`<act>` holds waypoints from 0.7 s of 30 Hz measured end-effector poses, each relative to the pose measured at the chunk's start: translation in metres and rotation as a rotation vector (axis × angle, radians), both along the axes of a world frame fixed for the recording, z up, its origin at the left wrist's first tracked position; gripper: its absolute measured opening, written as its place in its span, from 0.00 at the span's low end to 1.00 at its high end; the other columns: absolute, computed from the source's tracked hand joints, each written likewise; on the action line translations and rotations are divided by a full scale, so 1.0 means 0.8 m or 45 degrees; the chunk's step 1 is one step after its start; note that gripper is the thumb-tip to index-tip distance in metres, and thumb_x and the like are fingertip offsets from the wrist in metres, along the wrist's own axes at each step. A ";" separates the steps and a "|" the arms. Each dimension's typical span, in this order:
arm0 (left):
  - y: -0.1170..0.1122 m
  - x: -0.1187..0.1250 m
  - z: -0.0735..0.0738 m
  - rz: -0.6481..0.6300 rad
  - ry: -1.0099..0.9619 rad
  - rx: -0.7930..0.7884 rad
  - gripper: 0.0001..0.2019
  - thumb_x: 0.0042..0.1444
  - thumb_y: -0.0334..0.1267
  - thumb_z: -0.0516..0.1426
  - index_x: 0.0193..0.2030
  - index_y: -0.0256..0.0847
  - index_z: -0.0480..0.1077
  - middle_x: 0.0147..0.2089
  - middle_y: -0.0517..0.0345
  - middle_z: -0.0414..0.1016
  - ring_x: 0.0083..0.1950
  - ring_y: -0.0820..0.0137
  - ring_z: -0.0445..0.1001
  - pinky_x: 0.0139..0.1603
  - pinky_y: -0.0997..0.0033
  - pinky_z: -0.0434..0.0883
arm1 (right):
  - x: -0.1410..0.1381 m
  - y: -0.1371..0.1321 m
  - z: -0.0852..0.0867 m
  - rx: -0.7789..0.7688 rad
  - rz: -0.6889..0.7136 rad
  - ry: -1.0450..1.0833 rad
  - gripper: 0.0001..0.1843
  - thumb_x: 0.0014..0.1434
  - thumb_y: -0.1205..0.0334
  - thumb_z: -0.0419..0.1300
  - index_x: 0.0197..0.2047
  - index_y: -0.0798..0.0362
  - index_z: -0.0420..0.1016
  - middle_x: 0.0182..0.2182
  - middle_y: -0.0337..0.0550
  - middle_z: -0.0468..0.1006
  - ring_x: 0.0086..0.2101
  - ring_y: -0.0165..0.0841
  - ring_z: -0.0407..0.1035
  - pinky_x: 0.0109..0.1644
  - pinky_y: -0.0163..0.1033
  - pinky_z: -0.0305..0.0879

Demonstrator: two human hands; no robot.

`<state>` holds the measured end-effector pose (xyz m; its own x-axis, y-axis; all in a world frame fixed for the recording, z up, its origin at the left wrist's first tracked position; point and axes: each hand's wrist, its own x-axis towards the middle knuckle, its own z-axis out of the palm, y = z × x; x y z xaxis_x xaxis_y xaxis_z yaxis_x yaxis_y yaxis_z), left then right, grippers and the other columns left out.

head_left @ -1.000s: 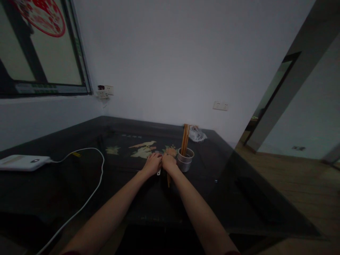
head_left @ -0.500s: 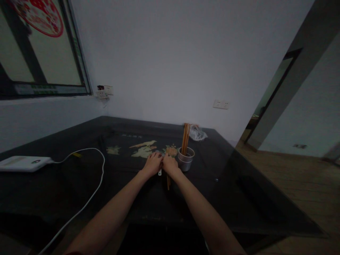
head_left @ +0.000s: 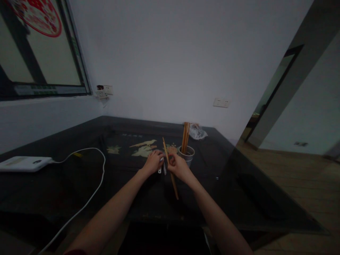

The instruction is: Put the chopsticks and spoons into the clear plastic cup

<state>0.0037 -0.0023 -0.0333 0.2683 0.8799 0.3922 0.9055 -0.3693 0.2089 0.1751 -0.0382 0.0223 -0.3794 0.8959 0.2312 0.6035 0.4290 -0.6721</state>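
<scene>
My right hand [head_left: 179, 166] is closed around wooden chopsticks [head_left: 174, 185], which slant up and away over the table. How many it holds I cannot tell. Close beside it, my left hand [head_left: 154, 161] curls over slim utensils, one with a white handle end [head_left: 159, 170] that has a small hole. Another pale, shiny piece [head_left: 165, 169] pokes out between the hands; the fingers hide what kind these are. Just right of my right hand stands a grey metal cup [head_left: 189, 160] with several upright chopsticks [head_left: 185, 136].
The dark table [head_left: 127, 205] has a printed bird and flowers. A crumpled plastic bag [head_left: 197, 132] lies behind the cup. At left, a white power bank [head_left: 25, 164] trails a white cable [head_left: 103, 170]. A dark flat object [head_left: 257, 196] lies at right.
My right hand has drawn away from my left, to the right and nearer, lifting and tilting the chopsticks. More of the pale utensils shows. My left hand stays nearly in place.
</scene>
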 end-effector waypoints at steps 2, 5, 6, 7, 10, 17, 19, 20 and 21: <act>-0.001 0.001 0.002 -0.026 -0.036 0.012 0.15 0.57 0.33 0.52 0.50 0.44 0.71 0.52 0.51 0.69 0.55 0.62 0.63 0.58 0.60 0.61 | 0.012 0.002 0.000 -0.015 0.073 0.217 0.19 0.48 0.70 0.57 0.46 0.56 0.69 0.28 0.37 0.73 0.27 0.28 0.68 0.32 0.31 0.63; 0.000 0.001 0.005 -0.070 -0.124 0.027 0.14 0.56 0.32 0.52 0.48 0.43 0.72 0.50 0.52 0.70 0.54 0.63 0.64 0.58 0.61 0.62 | 0.030 0.004 0.007 -0.087 0.176 0.524 0.17 0.48 0.68 0.58 0.43 0.56 0.69 0.29 0.38 0.73 0.28 0.27 0.68 0.33 0.31 0.65; 0.000 0.002 0.005 -0.075 -0.159 0.031 0.14 0.56 0.32 0.52 0.47 0.42 0.72 0.50 0.52 0.70 0.54 0.63 0.64 0.57 0.61 0.62 | 0.036 0.003 0.010 -0.117 0.200 0.611 0.16 0.48 0.66 0.59 0.43 0.55 0.68 0.30 0.39 0.73 0.29 0.27 0.68 0.34 0.32 0.66; 0.001 0.003 0.006 -0.078 -0.195 0.039 0.14 0.56 0.32 0.52 0.47 0.42 0.72 0.49 0.52 0.71 0.54 0.62 0.65 0.57 0.60 0.62 | 0.042 0.003 0.014 -0.143 0.222 0.685 0.16 0.48 0.65 0.60 0.42 0.55 0.67 0.31 0.40 0.73 0.30 0.28 0.69 0.34 0.32 0.67; 0.005 0.005 0.011 -0.109 -0.324 0.084 0.12 0.56 0.32 0.53 0.44 0.41 0.73 0.46 0.52 0.72 0.53 0.62 0.66 0.58 0.58 0.62 | 0.062 0.000 0.023 -0.165 0.255 0.820 0.16 0.48 0.61 0.63 0.41 0.52 0.66 0.34 0.41 0.74 0.35 0.31 0.71 0.38 0.34 0.69; 0.002 0.015 0.026 -0.149 -0.735 0.138 0.17 0.54 0.32 0.54 0.52 0.39 0.67 0.48 0.50 0.72 0.52 0.63 0.69 0.56 0.58 0.64 | 0.111 -0.014 0.032 -0.015 0.215 0.819 0.16 0.52 0.58 0.62 0.43 0.50 0.64 0.37 0.43 0.74 0.38 0.33 0.71 0.41 0.38 0.69; 0.001 0.023 0.030 -0.153 -0.776 0.109 0.19 0.54 0.35 0.56 0.54 0.40 0.65 0.48 0.50 0.72 0.52 0.63 0.69 0.56 0.56 0.64 | 0.121 -0.020 0.033 0.073 0.145 0.703 0.15 0.53 0.59 0.61 0.43 0.51 0.65 0.37 0.43 0.74 0.38 0.33 0.70 0.38 0.37 0.68; 0.000 0.028 0.031 -0.173 -0.779 0.085 0.21 0.53 0.37 0.57 0.55 0.40 0.64 0.49 0.49 0.72 0.53 0.62 0.69 0.57 0.56 0.64 | 0.125 -0.023 0.033 0.107 0.115 0.639 0.15 0.53 0.60 0.61 0.44 0.51 0.65 0.37 0.43 0.75 0.38 0.33 0.70 0.37 0.36 0.67; 0.000 0.034 0.032 -0.201 -0.780 0.059 0.22 0.53 0.38 0.58 0.55 0.39 0.63 0.51 0.48 0.71 0.54 0.61 0.69 0.58 0.55 0.63 | 0.128 -0.026 0.032 0.133 0.092 0.581 0.14 0.54 0.60 0.60 0.44 0.51 0.65 0.37 0.43 0.75 0.38 0.33 0.70 0.35 0.35 0.65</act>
<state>0.0311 -0.0022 -0.0076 0.1085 0.8265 0.5524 0.5605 -0.5098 0.6527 0.2777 -0.0588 0.0481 -0.2791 0.8340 0.4760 0.2226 0.5384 -0.8128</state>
